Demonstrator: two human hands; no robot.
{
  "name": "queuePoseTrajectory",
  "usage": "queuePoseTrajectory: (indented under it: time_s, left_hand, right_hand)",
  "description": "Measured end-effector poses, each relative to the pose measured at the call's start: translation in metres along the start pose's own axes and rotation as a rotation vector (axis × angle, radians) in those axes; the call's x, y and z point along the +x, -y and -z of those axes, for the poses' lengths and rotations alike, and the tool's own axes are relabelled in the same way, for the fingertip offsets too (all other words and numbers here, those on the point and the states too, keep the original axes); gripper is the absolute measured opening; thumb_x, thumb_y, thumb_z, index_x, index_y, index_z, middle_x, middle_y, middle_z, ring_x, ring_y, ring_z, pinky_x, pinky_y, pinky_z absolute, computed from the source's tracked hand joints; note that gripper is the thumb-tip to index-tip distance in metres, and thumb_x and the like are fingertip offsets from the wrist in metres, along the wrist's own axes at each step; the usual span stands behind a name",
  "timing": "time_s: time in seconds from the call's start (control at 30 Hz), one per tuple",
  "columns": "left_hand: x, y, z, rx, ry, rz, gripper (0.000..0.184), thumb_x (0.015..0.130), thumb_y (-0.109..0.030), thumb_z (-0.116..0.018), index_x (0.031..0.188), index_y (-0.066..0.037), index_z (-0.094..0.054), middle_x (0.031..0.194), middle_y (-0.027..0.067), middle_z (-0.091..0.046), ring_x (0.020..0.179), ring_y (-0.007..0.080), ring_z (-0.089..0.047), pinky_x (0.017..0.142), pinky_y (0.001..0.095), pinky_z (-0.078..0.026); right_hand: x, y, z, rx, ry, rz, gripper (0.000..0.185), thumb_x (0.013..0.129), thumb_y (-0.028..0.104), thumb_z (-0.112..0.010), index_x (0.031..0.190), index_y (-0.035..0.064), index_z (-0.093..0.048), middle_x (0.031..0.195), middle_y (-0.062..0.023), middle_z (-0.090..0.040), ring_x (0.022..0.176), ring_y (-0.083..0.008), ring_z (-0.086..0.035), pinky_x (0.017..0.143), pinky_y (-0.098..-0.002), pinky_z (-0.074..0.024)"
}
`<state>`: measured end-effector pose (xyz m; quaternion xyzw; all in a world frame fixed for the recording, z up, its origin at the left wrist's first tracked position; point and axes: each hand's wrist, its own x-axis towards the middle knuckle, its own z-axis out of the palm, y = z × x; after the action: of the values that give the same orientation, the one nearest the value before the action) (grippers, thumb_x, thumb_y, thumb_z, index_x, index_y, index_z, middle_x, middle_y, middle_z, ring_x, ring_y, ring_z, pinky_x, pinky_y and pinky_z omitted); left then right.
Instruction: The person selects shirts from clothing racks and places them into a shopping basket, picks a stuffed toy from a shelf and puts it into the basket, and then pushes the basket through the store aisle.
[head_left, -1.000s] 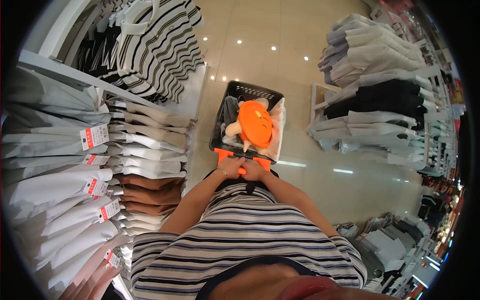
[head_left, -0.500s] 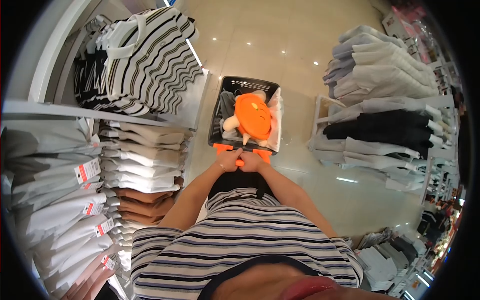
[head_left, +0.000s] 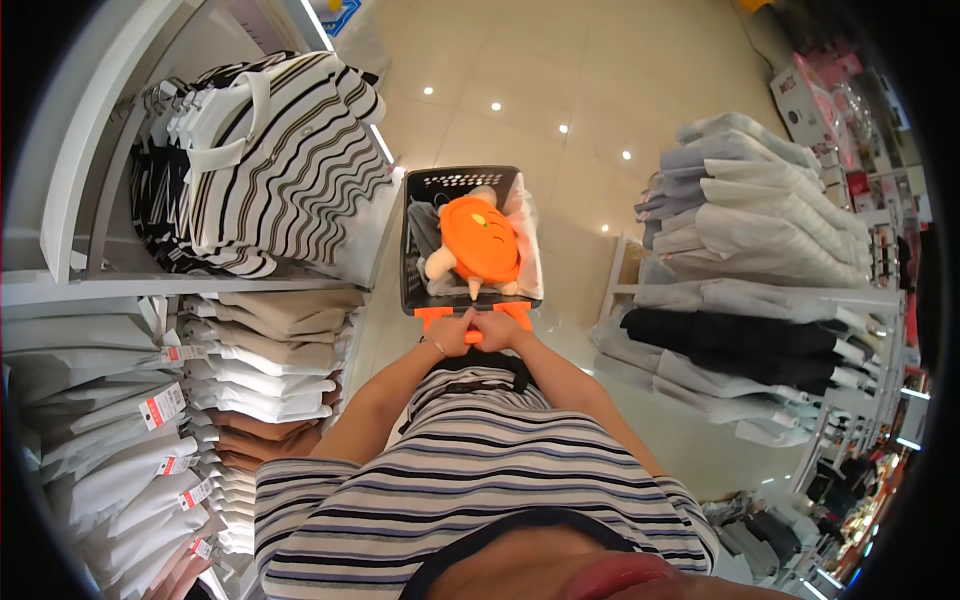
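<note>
Both of my hands hold the orange handle (head_left: 474, 338) of a dark shopping basket (head_left: 407, 255) in front of my waist. My left hand (head_left: 450, 333) and my right hand (head_left: 494, 330) are closed side by side at its middle, nearly touching. Inside the basket lies an orange plush toy (head_left: 480, 240) with pale limbs, shaped like a turtle. Grey cloth (head_left: 423, 232) sticks out to its left, and a white item (head_left: 525, 225) lines the right side. Whatever is under the toy is hidden.
Racks of striped shirts (head_left: 290, 160), beige and white garments (head_left: 275, 325) and tagged grey garments (head_left: 100, 350) stand close on my left. More hanging clothes (head_left: 770, 220) line the right. A shiny tiled floor (head_left: 560, 60) stretches ahead between them.
The racks on both sides have slid down the view as I move forward along the aisle. The basket sits slightly further left in view. Both hands keep their grip on the handle.
</note>
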<state>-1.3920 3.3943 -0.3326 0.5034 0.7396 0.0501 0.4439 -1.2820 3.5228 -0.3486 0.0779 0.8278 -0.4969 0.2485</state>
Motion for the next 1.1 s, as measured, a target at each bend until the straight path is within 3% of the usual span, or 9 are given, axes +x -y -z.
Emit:
queuePoseTrajectory:
  time_s: [0.17,0.33,0.57,0.63,0.77,0.83,0.97,1.1]
  left_hand:
    - [0.029,-0.003,0.015,-0.123,0.051,0.057,0.042,0.071,-0.024,-0.06,0.105,-0.013,-0.037,0.08,0.0158,-0.063,0.075,0.0352,-0.061,0.065,0.0461,-0.047]
    - [0.051,0.006,0.018,-0.082,0.195,0.143,0.035,0.068,-0.026,-0.058,0.101,-0.012,-0.058,0.088,0.0142,-0.064,0.081,0.0317,-0.062,0.073,0.0427,-0.049]
    - [0.065,-0.006,0.041,-0.147,0.228,0.307,0.029,0.068,-0.027,-0.057,0.091,-0.011,-0.064,0.088,0.015,-0.065,0.083,0.0312,-0.062,0.073,0.0417,-0.049]
    - [0.072,-0.008,0.04,-0.114,0.212,0.336,0.027,0.067,-0.028,-0.058,0.09,-0.014,-0.065,0.085,0.0139,-0.065,0.081,0.0306,-0.063,0.073,0.0419,-0.049]
    - [0.077,-0.02,0.041,-0.171,0.104,0.466,0.029,0.067,-0.033,-0.061,0.092,-0.018,-0.066,0.084,0.0128,-0.065,0.08,0.0307,-0.062,0.07,0.0409,-0.05]
    - [0.088,-0.034,0.045,-0.205,0.004,0.507,0.03,0.067,-0.035,-0.062,0.087,-0.013,-0.066,0.079,0.0134,-0.065,0.078,0.0306,-0.063,0.069,0.0412,-0.05]
    - [0.113,-0.055,0.032,-0.218,-0.084,0.663,0.03,0.067,-0.035,-0.061,0.092,-0.018,-0.066,0.078,0.0103,-0.066,0.075,0.0283,-0.063,0.067,0.0401,-0.049]
    - [0.155,-0.089,0.027,-0.3,-0.157,0.832,0.028,0.069,-0.036,-0.06,0.089,-0.017,-0.066,0.077,0.0111,-0.065,0.074,0.0293,-0.063,0.067,0.0405,-0.049]
  right_hand:
    - [0.014,-0.012,0.037,-0.06,0.054,0.03,0.034,0.062,0.023,-0.064,0.092,0.0079,-0.061,0.091,-0.0146,-0.062,0.086,-0.0322,-0.059,0.075,-0.041,-0.0483]
    - [0.034,-0.012,0.064,-0.123,0.132,0.046,0.028,0.062,0.02,-0.063,0.086,0.0078,-0.064,0.087,-0.0135,-0.062,0.083,-0.0313,-0.06,0.073,-0.0406,-0.0486]
    - [0.059,-0.03,0.083,-0.095,0.323,0.138,0.03,0.061,0.022,-0.065,0.086,0.007,-0.064,0.087,-0.0154,-0.062,0.084,-0.0327,-0.06,0.072,-0.0423,-0.0475]
    - [0.067,-0.033,0.096,-0.067,0.401,0.185,0.031,0.061,0.023,-0.064,0.089,0.0102,-0.065,0.088,-0.0156,-0.064,0.085,-0.0331,-0.061,0.074,-0.0431,-0.0483]
    - [0.077,-0.042,0.113,-0.064,0.515,0.282,0.034,0.06,0.024,-0.067,0.089,0.0072,-0.063,0.085,-0.0166,-0.063,0.083,-0.0345,-0.06,0.074,-0.0436,-0.0477]
    - [0.084,-0.051,0.128,-0.071,0.587,0.353,0.034,0.06,0.024,-0.066,0.09,0.0072,-0.063,0.084,-0.0165,-0.063,0.081,-0.0348,-0.06,0.073,-0.0435,-0.0479]
    - [0.089,-0.071,0.159,-0.148,0.675,0.431,0.032,0.061,0.024,-0.065,0.088,0.0057,-0.062,0.083,-0.0152,-0.063,0.082,-0.0344,-0.06,0.072,-0.0434,-0.0477]
    - [0.099,-0.093,0.201,-0.272,0.779,0.539,0.029,0.062,0.024,-0.064,0.086,0.0075,-0.063,0.082,-0.0143,-0.063,0.081,-0.0321,-0.061,0.072,-0.0422,-0.0477]
